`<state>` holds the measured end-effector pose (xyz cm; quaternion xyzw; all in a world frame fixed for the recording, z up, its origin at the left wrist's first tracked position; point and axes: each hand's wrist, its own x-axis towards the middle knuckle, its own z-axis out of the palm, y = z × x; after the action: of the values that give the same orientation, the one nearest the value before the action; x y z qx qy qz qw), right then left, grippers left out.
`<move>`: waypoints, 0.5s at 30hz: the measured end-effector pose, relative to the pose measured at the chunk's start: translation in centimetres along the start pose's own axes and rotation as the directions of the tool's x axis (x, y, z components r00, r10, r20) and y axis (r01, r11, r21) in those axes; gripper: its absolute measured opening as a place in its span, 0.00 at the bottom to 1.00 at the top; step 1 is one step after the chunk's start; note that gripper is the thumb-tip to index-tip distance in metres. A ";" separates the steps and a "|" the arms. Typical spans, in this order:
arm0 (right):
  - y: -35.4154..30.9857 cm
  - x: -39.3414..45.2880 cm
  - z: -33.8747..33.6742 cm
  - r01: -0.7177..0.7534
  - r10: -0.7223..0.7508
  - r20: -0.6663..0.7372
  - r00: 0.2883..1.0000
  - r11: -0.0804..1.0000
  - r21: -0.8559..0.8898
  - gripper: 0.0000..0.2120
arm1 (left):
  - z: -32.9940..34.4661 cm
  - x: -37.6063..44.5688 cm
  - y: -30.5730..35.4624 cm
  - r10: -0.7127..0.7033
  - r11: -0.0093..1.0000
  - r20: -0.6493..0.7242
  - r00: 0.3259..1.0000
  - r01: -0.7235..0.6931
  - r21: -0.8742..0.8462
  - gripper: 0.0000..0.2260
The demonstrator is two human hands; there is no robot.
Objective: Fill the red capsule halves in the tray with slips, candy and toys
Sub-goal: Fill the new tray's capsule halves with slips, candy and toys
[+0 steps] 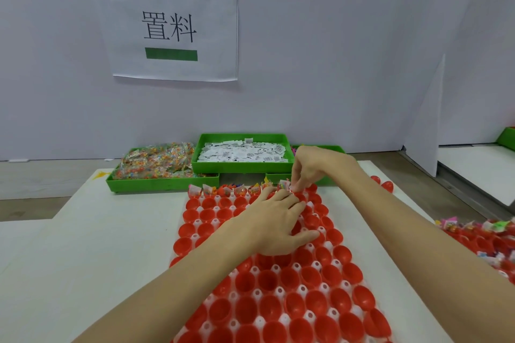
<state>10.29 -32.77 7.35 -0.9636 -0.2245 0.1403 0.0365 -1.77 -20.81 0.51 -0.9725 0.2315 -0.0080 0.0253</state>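
While the white table (97, 245) holds everything, the far left has a green bin of candy bags (156, 167) at the back. Next to it, a bit higher, sits a green bin of paper slips (242, 152). In the middle lies the tray (323, 230) packed with red capsule halves (289, 278). Only the far row (223, 190) has slips and bits in it; the nearer cups look bare. The left hand (274, 221) rests flat on the far part of the tray, fingers spread and holding nothing. Just past it, the right hand (312, 168) pinches something small (284, 184) at the far row; what it is I cannot tell. On the far right is another filled tray (485, 234).
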 end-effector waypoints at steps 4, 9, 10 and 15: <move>1.1 -0.3 -0.3 0.059 -0.062 0.046 0.997 0.996 0.068 0.05 | 0.0 0.0 0.1 0.002 1.000 -0.004 1.000 -0.002 0.008 0.36; 1.7 -0.2 1.2 0.065 -0.041 -0.145 0.989 0.984 0.168 0.02 | 0.0 0.1 0.1 0.006 1.000 0.000 1.000 -0.006 0.012 0.37; 1.6 -0.2 1.5 0.060 -0.033 -0.165 0.986 0.986 0.157 0.03 | 0.1 0.1 0.1 0.005 1.000 -0.001 1.000 -0.005 0.013 0.37; 0.9 -0.1 2.1 0.020 0.001 -0.166 0.986 0.992 0.125 0.03 | 0.2 0.1 0.2 0.005 1.000 -0.020 1.000 -0.005 0.031 0.37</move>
<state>10.01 -33.62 5.26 -0.9667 -0.2159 0.0735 0.1163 -1.74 -21.01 0.35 -0.9713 0.2340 -0.0214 0.0380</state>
